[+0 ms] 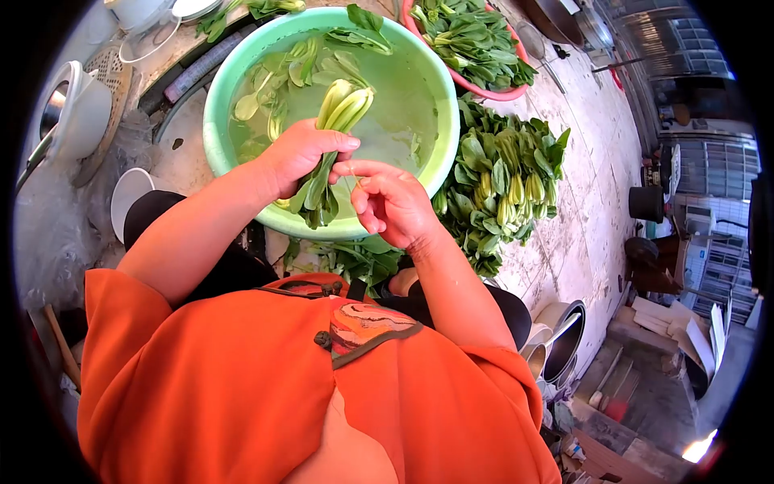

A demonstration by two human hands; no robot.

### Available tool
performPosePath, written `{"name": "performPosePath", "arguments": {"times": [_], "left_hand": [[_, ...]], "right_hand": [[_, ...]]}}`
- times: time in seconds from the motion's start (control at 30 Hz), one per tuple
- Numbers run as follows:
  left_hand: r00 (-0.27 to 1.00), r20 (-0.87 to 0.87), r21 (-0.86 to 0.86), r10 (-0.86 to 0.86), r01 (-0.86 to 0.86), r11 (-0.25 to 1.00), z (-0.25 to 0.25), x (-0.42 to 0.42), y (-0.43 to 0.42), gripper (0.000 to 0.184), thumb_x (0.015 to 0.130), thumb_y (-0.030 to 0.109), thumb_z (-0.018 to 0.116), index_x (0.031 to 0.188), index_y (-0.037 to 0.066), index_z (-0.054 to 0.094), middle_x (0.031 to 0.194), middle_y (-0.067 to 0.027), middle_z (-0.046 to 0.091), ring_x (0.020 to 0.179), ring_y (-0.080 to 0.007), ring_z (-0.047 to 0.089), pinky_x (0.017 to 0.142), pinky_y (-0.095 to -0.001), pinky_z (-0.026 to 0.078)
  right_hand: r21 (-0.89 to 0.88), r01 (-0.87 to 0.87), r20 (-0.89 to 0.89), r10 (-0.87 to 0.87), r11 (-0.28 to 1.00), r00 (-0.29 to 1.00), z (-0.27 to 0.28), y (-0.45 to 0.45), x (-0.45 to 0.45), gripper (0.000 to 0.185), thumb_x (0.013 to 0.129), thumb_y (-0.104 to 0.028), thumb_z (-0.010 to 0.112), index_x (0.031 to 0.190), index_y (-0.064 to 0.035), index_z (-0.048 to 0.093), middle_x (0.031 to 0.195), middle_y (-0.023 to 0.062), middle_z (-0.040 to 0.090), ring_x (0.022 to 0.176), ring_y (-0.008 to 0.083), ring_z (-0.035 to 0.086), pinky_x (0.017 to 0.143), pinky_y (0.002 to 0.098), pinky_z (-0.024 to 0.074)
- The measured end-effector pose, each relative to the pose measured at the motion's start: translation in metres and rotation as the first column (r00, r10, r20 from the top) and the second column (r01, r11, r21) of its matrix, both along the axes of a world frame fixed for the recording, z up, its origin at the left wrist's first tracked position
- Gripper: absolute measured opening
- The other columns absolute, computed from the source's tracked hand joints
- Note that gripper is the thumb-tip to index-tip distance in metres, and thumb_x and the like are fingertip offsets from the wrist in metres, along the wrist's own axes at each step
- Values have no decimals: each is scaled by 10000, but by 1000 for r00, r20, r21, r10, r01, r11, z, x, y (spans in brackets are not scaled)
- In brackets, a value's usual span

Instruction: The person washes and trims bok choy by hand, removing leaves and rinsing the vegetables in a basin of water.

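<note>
My left hand (305,155) is wrapped round a bunch of bok choy (345,106), pale stems up and dark leaves hanging below the fist. Close beside it, the fingers of my right hand (393,202) are bent in a pinch. A thin, light strand (352,179) shows at those fingertips, too fine to name surely. Both hands are over the near side of a green basin (216,121) of cloudy water. Loose bok choy leaves (302,64) float in the basin's far left part.
Bunches of bok choy (512,181) are piled on the floor right of the basin. Behind them a red basin (516,90) holds more greens. More leaves (355,260) lie between my feet. Nested pots (564,339) stand at the right, a white pot (85,113) at the left.
</note>
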State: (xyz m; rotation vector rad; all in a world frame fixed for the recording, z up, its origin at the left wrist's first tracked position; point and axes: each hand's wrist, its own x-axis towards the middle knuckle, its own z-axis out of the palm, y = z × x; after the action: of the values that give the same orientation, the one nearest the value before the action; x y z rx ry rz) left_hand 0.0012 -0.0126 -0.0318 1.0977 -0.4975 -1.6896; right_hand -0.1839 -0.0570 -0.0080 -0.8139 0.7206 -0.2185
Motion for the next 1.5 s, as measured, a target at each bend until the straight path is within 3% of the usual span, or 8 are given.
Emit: {"name": "performPosePath", "arguments": {"times": [0.23,0.43,0.6,0.7,1.0,1.2,1.3,1.5], "left_hand": [[976,160,51,-147,140,989,-3,1,5,162,847,178,655,914,45,591,739,-63,586,579,-143,534,525,-280,443],[746,297,9,-596,622,783,0,-8,20,201,824,187,665,945,43,594,705,-47,578,600,-138,553,544,-287,441],[724,535,27,-435,500,866,11,-8,17,284,824,185,690,1020,13,576,710,-33,568,602,-122,555,538,-283,455],[810,585,-82,38,12,997,-7,-5,8,354,777,184,702,1049,-7,583,733,-53,585,637,-138,542,595,-300,452],[960,263,-86,-100,126,988,-1,23,-2,191,760,100,715,878,37,577,698,-33,559,573,-125,529,562,-275,439],[988,-157,-172,-8,-20,985,-5,20,-1,180,816,172,663,898,56,552,693,-38,563,578,-152,559,576,-280,453],[997,-63,-150,41,-51,987,2,8,1,164,861,188,658,917,63,568,721,-30,574,616,-155,569,606,-279,467],[909,403,-401,104,73,913,-3,-5,7,255,890,188,655,1064,37,548,962,-40,607,893,-134,571,778,-300,473]], "right_hand": [[-294,207,-100,-246,933,964,12,-16,-6,482,851,-206,724,1291,-112,552,572,14,571,394,104,505,355,215,337],[-523,-224,-336,43,822,941,16,-6,1,539,731,-236,828,1167,-74,556,821,24,645,600,62,559,438,225,446],[-443,-154,-285,24,883,958,9,-9,3,421,761,-205,793,1069,-34,562,767,8,634,550,66,552,418,213,405],[-363,-83,-337,-48,928,940,-4,-9,0,275,811,-177,736,993,-26,596,671,-15,594,492,56,518,408,208,373],[-529,-169,-391,-62,832,918,-14,-15,-15,223,851,-244,702,799,-28,686,668,-20,581,623,73,503,586,226,406],[-485,172,-86,-243,857,966,-14,-26,-23,113,809,-107,640,755,-9,655,675,10,585,685,114,550,695,262,452],[-307,489,380,-366,817,850,3,-27,-17,171,841,-126,563,860,27,637,657,29,530,774,214,590,943,419,458],[101,281,448,-296,954,844,9,-26,-13,565,922,-396,535,1275,43,495,835,30,536,754,170,512,801,376,477]]}}
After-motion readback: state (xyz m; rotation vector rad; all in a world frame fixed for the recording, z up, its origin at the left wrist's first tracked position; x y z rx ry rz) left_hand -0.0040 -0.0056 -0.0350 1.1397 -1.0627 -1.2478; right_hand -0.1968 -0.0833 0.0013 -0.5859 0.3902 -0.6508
